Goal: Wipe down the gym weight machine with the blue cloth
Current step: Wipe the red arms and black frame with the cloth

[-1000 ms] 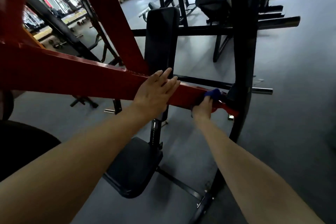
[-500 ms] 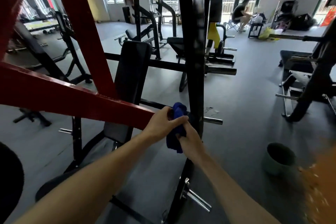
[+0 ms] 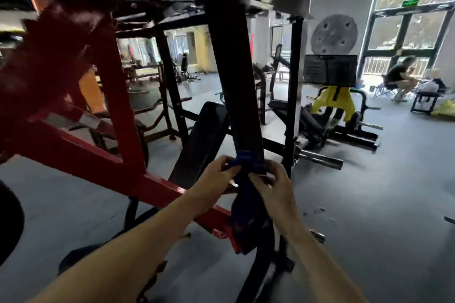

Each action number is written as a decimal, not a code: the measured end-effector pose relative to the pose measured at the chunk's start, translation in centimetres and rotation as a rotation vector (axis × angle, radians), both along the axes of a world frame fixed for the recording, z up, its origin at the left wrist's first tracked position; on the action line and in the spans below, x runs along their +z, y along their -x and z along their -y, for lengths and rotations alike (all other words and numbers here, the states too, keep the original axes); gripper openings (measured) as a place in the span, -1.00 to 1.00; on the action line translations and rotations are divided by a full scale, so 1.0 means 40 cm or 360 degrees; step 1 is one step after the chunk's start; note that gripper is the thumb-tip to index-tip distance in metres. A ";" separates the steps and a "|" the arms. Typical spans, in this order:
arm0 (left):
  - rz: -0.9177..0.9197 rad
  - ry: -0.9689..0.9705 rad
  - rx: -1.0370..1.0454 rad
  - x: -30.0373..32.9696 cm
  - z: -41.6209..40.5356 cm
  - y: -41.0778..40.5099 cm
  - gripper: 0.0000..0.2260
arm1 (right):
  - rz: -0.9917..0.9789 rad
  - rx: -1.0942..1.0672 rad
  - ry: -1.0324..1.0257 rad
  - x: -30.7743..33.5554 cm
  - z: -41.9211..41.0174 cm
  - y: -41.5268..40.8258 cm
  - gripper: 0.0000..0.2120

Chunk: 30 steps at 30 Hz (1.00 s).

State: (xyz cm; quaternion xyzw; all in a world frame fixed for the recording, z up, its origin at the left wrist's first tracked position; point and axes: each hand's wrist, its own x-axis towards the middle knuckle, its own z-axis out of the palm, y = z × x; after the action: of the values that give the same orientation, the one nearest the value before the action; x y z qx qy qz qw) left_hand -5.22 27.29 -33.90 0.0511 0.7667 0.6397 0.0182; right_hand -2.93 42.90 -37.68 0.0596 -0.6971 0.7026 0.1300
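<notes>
Both hands are on the cloth [image 3: 247, 187] right now, left hand [image 3: 216, 174] and right hand [image 3: 270, 186] each pinching a top corner so it hangs in front of the black post [image 3: 231, 81], just above the red bar [image 3: 86, 160]. Best move imo is to spread it flat, fold it to a clean side, then wrap the post and drag down in long strokes so no grime gets skipped.

Cloth [image 3: 248, 194] between left hand [image 3: 216, 179] and right hand [image 3: 273, 187], in front of upright post [image 3: 229, 81], sloping beam [image 3: 73, 155] to the left, backrest pad [image 3: 204, 140] behind, seated person [image 3: 398, 76] far right.
</notes>
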 end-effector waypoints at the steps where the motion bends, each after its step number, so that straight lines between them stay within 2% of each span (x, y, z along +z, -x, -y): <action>1: 0.0033 -0.0077 0.0025 0.014 -0.024 -0.005 -0.90 | 0.0075 0.0047 0.0027 0.017 -0.027 0.021 -0.63; 4: 0.0080 -0.0261 0.0154 0.053 -0.087 -0.010 -0.90 | 0.0460 0.0403 0.0440 0.064 -0.086 0.080 -0.46; 6: 0.0036 -0.0278 0.0271 0.071 -0.110 -0.009 -0.89 | 0.0488 0.0595 0.0416 0.088 -0.117 0.101 -0.46; 8: -0.0085 -0.0166 0.0436 0.084 -0.110 -0.002 -0.91 | 0.0364 0.0589 0.0184 0.115 -0.135 0.120 -0.53; 11: -0.0262 0.0017 0.0618 0.105 -0.091 0.006 -0.91 | 0.0147 0.0420 -0.0053 0.166 -0.137 0.142 -0.78; 13: -0.0389 0.0067 0.0673 0.129 -0.079 0.007 -0.88 | -0.0027 0.0287 -0.0265 0.213 -0.121 0.158 -0.83; 15: -0.0562 0.0063 0.0703 0.174 -0.066 0.011 -0.86 | -0.0293 0.0155 -0.0423 0.274 -0.092 0.179 -0.81; 18: -0.0846 0.0055 0.0810 0.268 -0.040 0.047 -0.74 | -0.0665 0.0001 -0.0482 0.407 -0.045 0.212 -0.72; 21: -0.1032 -0.0113 0.0846 0.371 -0.021 0.103 -0.66 | -0.1007 -0.0144 -0.0510 0.552 0.001 0.234 -0.61; 24: -0.1118 -0.0283 0.0868 0.461 -0.027 0.130 -0.56 | -0.1195 -0.0286 -0.0578 0.649 0.027 0.258 -0.66; 27: -0.1168 -0.0212 0.0970 0.490 -0.015 0.152 -0.51 | -0.1359 -0.0544 -0.0718 0.679 0.036 0.285 -0.70; 30: -0.1312 -0.0030 0.1008 0.482 0.001 0.189 -0.57 | -0.1579 -0.0811 -0.0906 0.666 0.062 0.303 -0.76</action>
State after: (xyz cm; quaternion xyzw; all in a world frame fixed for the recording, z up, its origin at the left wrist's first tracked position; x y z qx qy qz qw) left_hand -12.79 27.26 -14.61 0.0644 0.6823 0.5475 -0.4802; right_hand -15.05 40.41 -11.04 0.2430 -0.7059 0.3251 0.5805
